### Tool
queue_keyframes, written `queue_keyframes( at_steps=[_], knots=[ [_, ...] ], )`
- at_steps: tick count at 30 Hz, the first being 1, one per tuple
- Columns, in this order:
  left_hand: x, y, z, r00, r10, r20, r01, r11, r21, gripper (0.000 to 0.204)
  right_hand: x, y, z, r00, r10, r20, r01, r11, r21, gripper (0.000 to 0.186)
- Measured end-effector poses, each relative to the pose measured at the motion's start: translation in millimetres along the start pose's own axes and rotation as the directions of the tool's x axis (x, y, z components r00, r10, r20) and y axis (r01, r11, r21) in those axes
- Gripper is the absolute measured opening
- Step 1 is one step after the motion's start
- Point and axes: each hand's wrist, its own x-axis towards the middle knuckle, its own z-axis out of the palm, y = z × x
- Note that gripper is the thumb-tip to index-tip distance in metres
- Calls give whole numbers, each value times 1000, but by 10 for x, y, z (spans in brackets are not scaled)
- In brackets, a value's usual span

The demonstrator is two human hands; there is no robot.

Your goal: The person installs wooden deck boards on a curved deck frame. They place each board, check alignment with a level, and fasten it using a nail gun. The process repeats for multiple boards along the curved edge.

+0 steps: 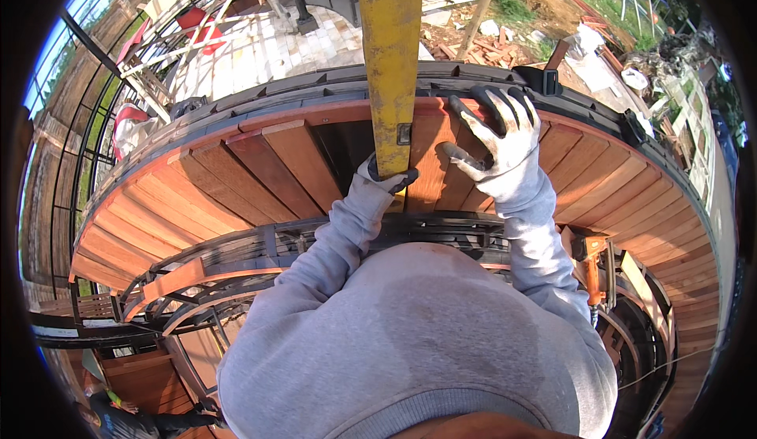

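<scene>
A long, scuffed yellow spirit level (pixel 391 37) stretches away from me across a curved deck of reddish-brown wooden planks (pixel 296 159). Near its closest end, my left hand (pixel 386 177), in a dark-palmed glove, is wrapped round the level. My right hand (pixel 505 128), in a dirty white and grey glove, is spread over the planks just right of the level. Its fingers are apart and hold nothing, with the tips near the deck's red outer edge board (pixel 441 106). Left of the level, a dark gap (pixel 344 151) breaks the row of planks.
An orange-handled tool (pixel 591 269) hangs or rests by the inner edge, right of my body. Black curved metal framing (pixel 465 238) runs along that edge. Beyond the deck lie pale paving (pixel 303 53) and rubble. Another person (pixel 126 419) is at the lower left.
</scene>
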Motion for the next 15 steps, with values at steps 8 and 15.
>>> queue_keyframes(
  at_steps=[8,15],
  knots=[
    [7,76,81,998,44,-46,-30,958,285,29,-13,29,21,1000,-21,5,22,999,-48,55],
    [37,-23,17,1000,0,-7,2,985,175,27,-114,83,128,995,68,-72,-62,995,80,75]
  ],
)
